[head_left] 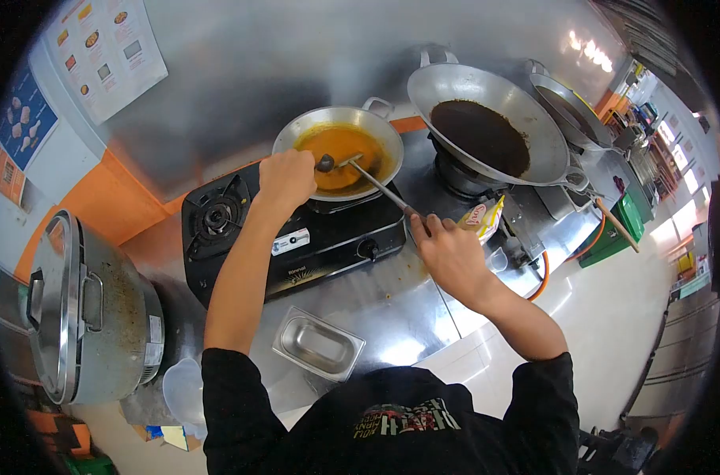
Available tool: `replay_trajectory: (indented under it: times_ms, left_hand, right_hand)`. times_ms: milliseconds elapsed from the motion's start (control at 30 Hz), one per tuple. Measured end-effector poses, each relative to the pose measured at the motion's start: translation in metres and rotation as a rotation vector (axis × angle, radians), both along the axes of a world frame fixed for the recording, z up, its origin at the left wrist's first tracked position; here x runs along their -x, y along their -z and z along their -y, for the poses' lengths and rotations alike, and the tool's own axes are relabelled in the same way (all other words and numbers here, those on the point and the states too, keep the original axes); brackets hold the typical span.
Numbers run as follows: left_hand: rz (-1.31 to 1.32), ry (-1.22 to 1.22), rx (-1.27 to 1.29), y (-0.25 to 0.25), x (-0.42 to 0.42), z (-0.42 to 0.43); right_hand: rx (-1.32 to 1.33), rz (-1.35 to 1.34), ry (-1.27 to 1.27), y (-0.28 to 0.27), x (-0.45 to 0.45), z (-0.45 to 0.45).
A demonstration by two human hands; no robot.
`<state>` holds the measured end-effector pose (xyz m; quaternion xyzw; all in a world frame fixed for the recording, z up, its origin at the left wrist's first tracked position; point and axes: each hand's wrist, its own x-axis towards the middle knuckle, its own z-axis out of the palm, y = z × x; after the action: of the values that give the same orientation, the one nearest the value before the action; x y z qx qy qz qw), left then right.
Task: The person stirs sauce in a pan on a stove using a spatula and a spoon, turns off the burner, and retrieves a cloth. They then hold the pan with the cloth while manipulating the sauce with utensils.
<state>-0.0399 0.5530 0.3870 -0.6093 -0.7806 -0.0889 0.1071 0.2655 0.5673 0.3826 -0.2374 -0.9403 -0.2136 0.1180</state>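
Right grip (449, 253) around slender metal utensil (384, 189)

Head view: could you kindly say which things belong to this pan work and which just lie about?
In use:
long-handled utensil in right hand
dark item by left hand
pan of orange liquid
stove

Apparently lying about:
steel tray
yellow packet
plastic container

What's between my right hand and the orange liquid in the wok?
In the head view, a metal utensil runs from your right hand over the wok's rim to the orange liquid.
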Motion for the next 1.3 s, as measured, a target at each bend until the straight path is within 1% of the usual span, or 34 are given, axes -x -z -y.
replay_trajectory:
  times_ms: [100, 200, 300, 400, 533, 633, 733, 833, 933, 1033, 1133, 1233, 1300]
  left_hand:
    - [0.010, -0.023, 0.003, -0.002, 0.000, 0.001]
    - [0.019, -0.109, 0.042, -0.006, 0.001, 0.002]
    - [0.054, -0.151, -0.024, -0.002, 0.010, 0.007]
    - [0.042, -0.195, -0.117, -0.002, 0.012, 0.013]
    - [0.089, -0.214, -0.188, 0.004, 0.018, 0.019]
    - [0.121, -0.242, -0.193, 0.002, 0.015, 0.024]
    - [0.149, -0.250, -0.202, 0.003, 0.008, 0.029]
    - [0.147, -0.248, -0.196, 0.012, 0.003, 0.026]
    - [0.104, -0.255, -0.219, 0.022, -0.002, 0.023]
    - [0.063, -0.274, -0.222, 0.029, 0.003, 0.016]
    - [0.039, -0.294, -0.197, 0.033, 0.012, 0.011]
    - [0.069, -0.317, -0.145, 0.031, 0.015, 0.008]
    - [0.071, -0.323, -0.125, 0.031, 0.015, 0.009]
  right_hand:
    - [-0.026, -0.031, 0.005, 0.016, 0.005, -0.007]
    - [0.048, -0.104, -0.028, 0.019, 0.004, -0.020]
    - [0.177, -0.229, -0.034, 0.015, -0.003, -0.035]
    - [0.506, -0.361, -0.045, -0.012, -0.011, -0.039]
    - [0.668, -0.519, -0.038, -0.030, -0.021, -0.044]
    - [0.701, -0.520, 0.056, -0.028, -0.029, -0.046]
    - [0.998, -0.534, 0.217, -0.022, -0.030, -0.039]
    - [1.376, -0.750, 0.209, 0.009, -0.033, -0.044]
    - [1.623, -0.897, 0.206, 0.025, -0.031, -0.041]
    - [1.653, -0.925, 0.229, 0.028, -0.030, -0.041]
    - [1.498, -0.710, 0.245, 0.013, -0.031, -0.043]
    - [0.773, -0.423, 0.067, 0.027, -0.034, -0.054]
    - [0.633, -0.290, 0.206, 0.011, -0.024, -0.047]
